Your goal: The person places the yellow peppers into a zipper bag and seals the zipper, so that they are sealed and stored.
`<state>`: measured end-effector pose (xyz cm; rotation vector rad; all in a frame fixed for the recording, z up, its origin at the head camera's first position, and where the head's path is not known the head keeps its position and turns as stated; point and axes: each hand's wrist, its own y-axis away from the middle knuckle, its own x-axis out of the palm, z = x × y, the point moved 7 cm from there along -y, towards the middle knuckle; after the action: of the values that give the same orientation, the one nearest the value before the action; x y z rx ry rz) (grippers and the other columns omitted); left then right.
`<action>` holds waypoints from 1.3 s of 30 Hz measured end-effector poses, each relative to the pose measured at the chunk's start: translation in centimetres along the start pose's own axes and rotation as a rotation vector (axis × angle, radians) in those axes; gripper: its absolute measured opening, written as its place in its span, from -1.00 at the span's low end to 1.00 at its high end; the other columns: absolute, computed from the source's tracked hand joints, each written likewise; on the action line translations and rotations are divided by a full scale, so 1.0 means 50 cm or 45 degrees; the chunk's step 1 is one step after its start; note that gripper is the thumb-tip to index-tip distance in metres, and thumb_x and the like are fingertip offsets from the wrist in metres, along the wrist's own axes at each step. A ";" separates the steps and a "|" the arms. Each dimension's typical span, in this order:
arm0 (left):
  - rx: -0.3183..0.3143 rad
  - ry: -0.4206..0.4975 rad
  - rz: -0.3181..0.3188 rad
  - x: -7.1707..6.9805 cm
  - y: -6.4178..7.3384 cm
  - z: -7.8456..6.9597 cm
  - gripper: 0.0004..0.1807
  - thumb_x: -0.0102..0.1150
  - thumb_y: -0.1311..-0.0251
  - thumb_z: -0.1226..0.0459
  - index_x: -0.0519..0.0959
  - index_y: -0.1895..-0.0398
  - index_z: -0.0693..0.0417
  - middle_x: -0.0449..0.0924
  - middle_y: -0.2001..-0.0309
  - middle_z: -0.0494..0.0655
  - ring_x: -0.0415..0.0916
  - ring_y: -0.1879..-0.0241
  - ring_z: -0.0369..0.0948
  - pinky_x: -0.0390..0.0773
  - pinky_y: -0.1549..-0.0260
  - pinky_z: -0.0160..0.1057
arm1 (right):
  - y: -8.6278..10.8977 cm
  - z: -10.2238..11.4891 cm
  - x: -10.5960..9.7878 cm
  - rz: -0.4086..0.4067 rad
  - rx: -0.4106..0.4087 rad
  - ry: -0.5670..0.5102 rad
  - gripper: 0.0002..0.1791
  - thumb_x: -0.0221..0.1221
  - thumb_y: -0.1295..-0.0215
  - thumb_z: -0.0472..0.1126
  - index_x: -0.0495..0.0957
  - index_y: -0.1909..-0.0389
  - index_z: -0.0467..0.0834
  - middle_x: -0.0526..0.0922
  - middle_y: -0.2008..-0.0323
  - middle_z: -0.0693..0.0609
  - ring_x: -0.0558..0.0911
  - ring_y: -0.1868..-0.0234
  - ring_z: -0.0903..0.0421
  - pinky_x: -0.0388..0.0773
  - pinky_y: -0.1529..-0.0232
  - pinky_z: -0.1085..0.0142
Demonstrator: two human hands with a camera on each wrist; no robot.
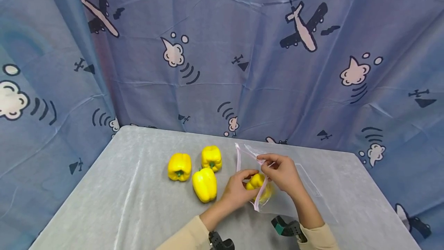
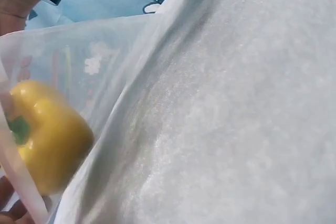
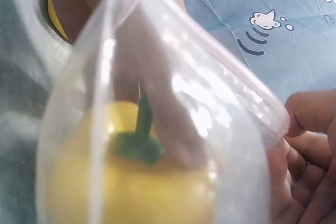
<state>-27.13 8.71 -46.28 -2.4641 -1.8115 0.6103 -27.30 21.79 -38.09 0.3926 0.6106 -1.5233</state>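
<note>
A yellow bell pepper with a green stem sits at the mouth of a clear zip bag that has a pink seal strip. My left hand reaches into the opening and grips the pepper between fingers and thumb; in the right wrist view its fingers show through the plastic beside the stem. Pinching the rim of the bag, my right hand keeps the mouth spread. The left wrist view shows the pepper through the film, low over the tabletop.
Left of the bag, three more yellow peppers, an upper left one, a rear one and a front one, lie close together on the grey-white covered table. A blue curtain with airplane prints hangs behind the table.
</note>
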 end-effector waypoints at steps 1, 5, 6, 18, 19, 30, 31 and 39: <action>-0.005 -0.005 0.012 0.003 -0.002 0.000 -0.49 0.41 -0.01 0.13 0.58 -0.09 0.01 0.62 -0.03 -0.08 0.54 0.03 -0.24 0.57 0.09 -0.40 | 0.000 0.000 0.000 -0.003 -0.001 0.004 -0.68 0.18 -0.11 -0.38 0.68 0.09 -0.17 0.61 0.42 -0.11 0.45 0.67 0.15 0.54 0.63 0.36; -0.020 -0.013 0.056 0.014 -0.010 0.000 -0.49 0.42 -0.01 0.15 0.58 -0.09 0.03 0.63 -0.04 -0.08 0.57 0.01 -0.23 0.57 0.07 -0.41 | -0.002 0.001 -0.001 -0.016 -0.010 0.015 -0.69 0.18 -0.11 -0.39 0.68 0.10 -0.18 0.61 0.43 -0.11 0.46 0.67 0.16 0.54 0.63 0.35; -0.017 -0.009 0.070 0.016 -0.012 -0.001 -0.49 0.41 -0.01 0.15 0.58 -0.08 0.04 0.63 -0.04 -0.07 0.57 0.01 -0.24 0.57 0.06 -0.40 | -0.002 0.000 -0.002 -0.020 -0.010 0.015 -0.69 0.18 -0.10 -0.39 0.68 0.10 -0.19 0.61 0.43 -0.11 0.46 0.67 0.16 0.54 0.63 0.36; 0.007 0.064 0.291 0.048 -0.030 0.000 -0.51 0.36 -0.08 0.19 0.54 -0.12 0.06 0.60 -0.10 -0.04 0.59 -0.02 -0.21 0.54 0.00 -0.42 | -0.003 -0.003 -0.006 -0.034 -0.017 -0.007 -0.71 0.19 -0.10 -0.37 0.69 0.12 -0.19 0.60 0.44 -0.10 0.45 0.66 0.19 0.52 0.62 0.35; 0.004 0.060 0.301 0.050 -0.032 0.001 -0.51 0.36 -0.08 0.19 0.54 -0.11 0.07 0.61 -0.09 -0.05 0.59 -0.02 -0.21 0.54 0.00 -0.42 | -0.003 -0.003 -0.006 -0.035 -0.019 -0.007 -0.71 0.19 -0.10 -0.37 0.69 0.13 -0.18 0.60 0.44 -0.10 0.44 0.66 0.19 0.52 0.62 0.35; -0.050 0.134 0.339 0.088 -0.063 0.002 -0.62 0.33 0.01 0.36 0.58 0.06 0.25 0.67 0.07 0.15 0.68 0.12 -0.11 0.53 0.21 -0.52 | -0.004 -0.002 -0.008 -0.060 -0.056 0.016 -0.71 0.17 -0.09 -0.37 0.70 0.16 -0.17 0.61 0.47 -0.06 0.44 0.64 0.23 0.43 0.66 0.37; -0.045 0.121 0.342 0.091 -0.066 0.002 -0.63 0.33 0.00 0.36 0.58 0.07 0.26 0.68 0.09 0.16 0.68 0.15 -0.14 0.52 0.24 -0.53 | -0.003 0.001 -0.009 -0.065 -0.065 0.015 -0.71 0.17 -0.09 -0.38 0.70 0.16 -0.17 0.61 0.47 -0.06 0.43 0.64 0.24 0.41 0.66 0.38; -0.049 0.134 0.364 0.099 -0.073 0.004 -0.63 0.31 -0.01 0.38 0.57 0.06 0.29 0.67 0.10 0.19 0.68 0.18 -0.15 0.50 0.28 -0.54 | -0.005 0.011 -0.018 -0.076 -0.092 0.019 -0.73 0.16 -0.11 -0.39 0.70 0.16 -0.19 0.62 0.47 -0.07 0.43 0.64 0.25 0.36 0.68 0.39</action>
<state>-29.30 14.43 -47.04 -2.7479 -1.4608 0.4473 -27.43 22.15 -37.07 0.3335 0.6928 -1.5519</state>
